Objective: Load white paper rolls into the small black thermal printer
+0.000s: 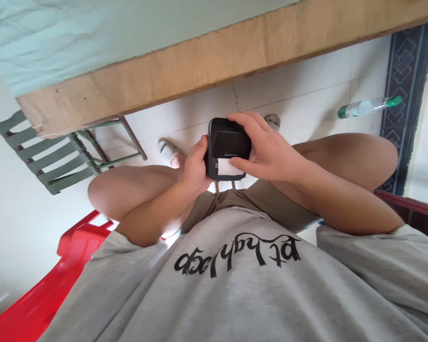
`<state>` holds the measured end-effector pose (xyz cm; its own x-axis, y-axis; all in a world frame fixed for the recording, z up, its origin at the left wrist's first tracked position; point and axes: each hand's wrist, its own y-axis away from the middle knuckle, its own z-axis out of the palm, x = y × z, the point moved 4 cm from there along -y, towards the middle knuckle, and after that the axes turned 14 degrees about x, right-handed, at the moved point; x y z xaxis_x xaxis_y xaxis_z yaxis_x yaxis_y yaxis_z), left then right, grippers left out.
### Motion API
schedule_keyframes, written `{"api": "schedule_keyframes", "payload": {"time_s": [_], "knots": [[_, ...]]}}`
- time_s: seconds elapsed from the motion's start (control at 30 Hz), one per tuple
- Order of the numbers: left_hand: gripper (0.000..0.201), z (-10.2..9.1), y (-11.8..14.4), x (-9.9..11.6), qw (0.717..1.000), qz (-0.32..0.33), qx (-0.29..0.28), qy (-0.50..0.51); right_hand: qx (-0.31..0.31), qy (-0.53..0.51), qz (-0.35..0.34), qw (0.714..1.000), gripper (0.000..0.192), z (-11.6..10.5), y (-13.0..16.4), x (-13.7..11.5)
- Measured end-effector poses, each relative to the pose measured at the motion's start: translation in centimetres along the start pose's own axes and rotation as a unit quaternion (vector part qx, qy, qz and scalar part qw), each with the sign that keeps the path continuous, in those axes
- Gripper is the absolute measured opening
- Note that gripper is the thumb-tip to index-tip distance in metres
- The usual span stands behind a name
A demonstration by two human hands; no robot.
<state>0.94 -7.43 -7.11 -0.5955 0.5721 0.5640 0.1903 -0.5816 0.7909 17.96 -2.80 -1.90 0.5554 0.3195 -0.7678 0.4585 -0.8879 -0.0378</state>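
The black device [228,147], a small boxy unit with a white strip at its lower front, sits mid-frame above the person's lap, held between 2 hands and clear of every surface. The right hand [267,152] wraps it from 3 o'clock: its fingers curl together over the top edge, and its thumb presses the white strip. The left hand [195,166] grips the left side from 9 o'clock, thumb up along the edge; its other fingers are hidden behind the device, so I cannot tell how they lie.

At 12 o'clock the table [207,52] edge runs across the frame, well apart from the device, with bare floor between. A sandal [168,152] lies just beside the left hand at 9 o'clock. The green chair [57,156] stands farther out at 9 o'clock, under the table edge. A bottle [369,107] lies on the floor at 2 o'clock, well apart. The red chair [74,247] shows at 7 o'clock.
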Motion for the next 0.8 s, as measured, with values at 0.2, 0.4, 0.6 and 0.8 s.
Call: {"api": "schedule_keyframes", "payload": {"time_s": [0.2, 0.4, 0.6, 0.8], "knots": [[0.035, -0.4, 0.0, 0.2, 1.0, 0.007, 0.004, -0.004, -0.024, 0.025, 0.017, 0.999, 0.089, -0.4, 0.3, -0.8], [0.031, 0.2, 0.2, -0.6, 0.998, -0.066, -0.01, -0.015, -0.031, 0.091, 0.062, 0.993, 0.084, -0.4, 0.5, -1.4], [0.022, 0.0, 0.3, -0.8, 0.998, -0.063, 0.007, -0.011, 0.026, 0.12, -0.02, 0.992, 0.059, -1.5, 0.1, -2.3], [0.02, -0.6, 0.2, -1.2, 0.997, -0.066, 0.014, -0.026, 0.145, 0.231, -0.03, 0.962, 0.034, -3.3, -0.4, -3.5]]}}
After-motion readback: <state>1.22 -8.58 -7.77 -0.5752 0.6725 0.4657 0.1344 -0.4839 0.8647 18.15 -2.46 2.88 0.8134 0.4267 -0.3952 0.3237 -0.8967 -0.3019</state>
